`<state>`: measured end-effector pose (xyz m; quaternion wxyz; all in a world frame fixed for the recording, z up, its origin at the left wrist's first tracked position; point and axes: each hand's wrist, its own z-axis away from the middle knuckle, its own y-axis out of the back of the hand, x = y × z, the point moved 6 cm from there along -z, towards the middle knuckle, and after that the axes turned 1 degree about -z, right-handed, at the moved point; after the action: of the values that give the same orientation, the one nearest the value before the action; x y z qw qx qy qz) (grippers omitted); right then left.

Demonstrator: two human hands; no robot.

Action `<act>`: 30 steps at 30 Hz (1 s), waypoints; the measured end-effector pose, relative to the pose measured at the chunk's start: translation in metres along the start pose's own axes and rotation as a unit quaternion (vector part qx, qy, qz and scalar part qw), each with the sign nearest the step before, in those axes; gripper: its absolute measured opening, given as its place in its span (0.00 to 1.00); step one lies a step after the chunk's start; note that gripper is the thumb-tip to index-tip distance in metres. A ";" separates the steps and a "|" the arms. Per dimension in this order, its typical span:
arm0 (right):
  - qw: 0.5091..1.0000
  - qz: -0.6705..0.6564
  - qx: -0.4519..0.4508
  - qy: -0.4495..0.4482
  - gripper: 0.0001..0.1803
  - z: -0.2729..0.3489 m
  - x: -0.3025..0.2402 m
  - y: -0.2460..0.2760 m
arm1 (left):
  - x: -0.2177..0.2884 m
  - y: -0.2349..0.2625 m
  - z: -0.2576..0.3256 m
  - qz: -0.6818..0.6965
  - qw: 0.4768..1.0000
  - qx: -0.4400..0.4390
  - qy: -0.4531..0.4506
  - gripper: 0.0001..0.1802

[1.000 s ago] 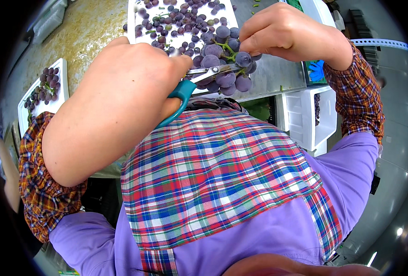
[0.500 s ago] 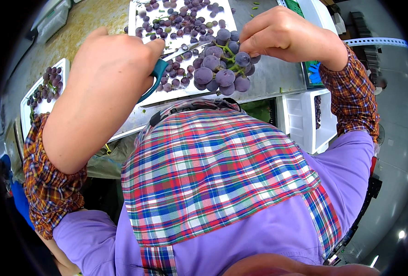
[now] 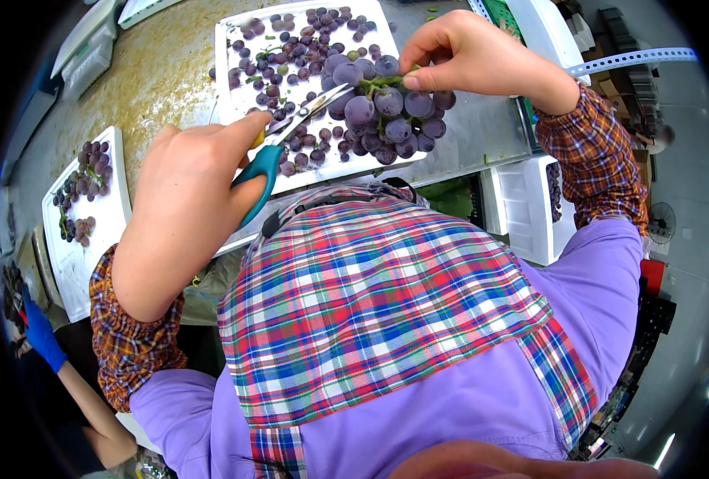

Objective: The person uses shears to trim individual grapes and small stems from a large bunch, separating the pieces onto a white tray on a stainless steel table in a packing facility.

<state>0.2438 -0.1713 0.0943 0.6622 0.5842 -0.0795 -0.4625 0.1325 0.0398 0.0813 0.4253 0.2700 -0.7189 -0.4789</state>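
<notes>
My left hand (image 3: 199, 180) is closed on the teal handles of a pair of scissors (image 3: 266, 170). The parted metal blades reach right, their tips against the left side of a bunch of dark purple grapes (image 3: 388, 104). My right hand (image 3: 466, 54) pinches the bunch by its green stem at the upper right, holding it up above the white tray (image 3: 306, 177). Many loose purple grapes (image 3: 291, 73) lie scattered in that tray, with small green stem bits among them.
On the left another white tray (image 3: 73, 259) carries small grape bunches (image 3: 91, 172). A white crate (image 3: 526, 209) with grapes inside stands below the table at right. A co-worker's blue-gloved hand (image 3: 43, 335) shows at the far left. Wet stains mark the metal table (image 3: 159, 72).
The bunch has turned, its stem now lying sideways toward my right hand. My left hand has lowered, and the scissors show more fully with blades parted. A co-worker's blue glove has come into view.
</notes>
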 end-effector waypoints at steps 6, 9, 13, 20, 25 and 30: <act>0.994 -0.097 0.043 -0.023 0.13 -0.003 0.012 -0.004 | 0.006 -0.002 -0.011 -0.048 0.998 0.030 -0.021 0.19; 0.992 -0.115 0.052 -0.024 0.13 -0.004 0.016 -0.005 | 0.005 -0.004 -0.017 -0.069 0.997 0.021 -0.017 0.19; 0.989 -0.138 0.052 -0.032 0.13 -0.005 0.016 -0.006 | 0.005 -0.002 -0.021 -0.086 0.995 0.028 -0.030 0.17; 0.989 -0.127 0.060 -0.040 0.13 -0.004 0.009 -0.004 | 0.007 0.000 -0.028 -0.096 0.994 0.001 -0.055 0.10; 0.989 -0.124 0.072 -0.044 0.13 -0.004 0.009 -0.003 | 0.001 -0.008 -0.040 -0.057 0.997 -0.039 -0.044 0.06; 0.989 -0.110 0.081 -0.050 0.12 -0.008 0.018 -0.014 | -0.012 -0.028 -0.046 0.006 0.999 -0.034 -0.021 0.08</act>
<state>0.2516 -0.1769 0.0727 0.5530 0.6174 -0.0850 -0.5530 0.1779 0.0172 0.0591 0.4221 0.2410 -0.7123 -0.5064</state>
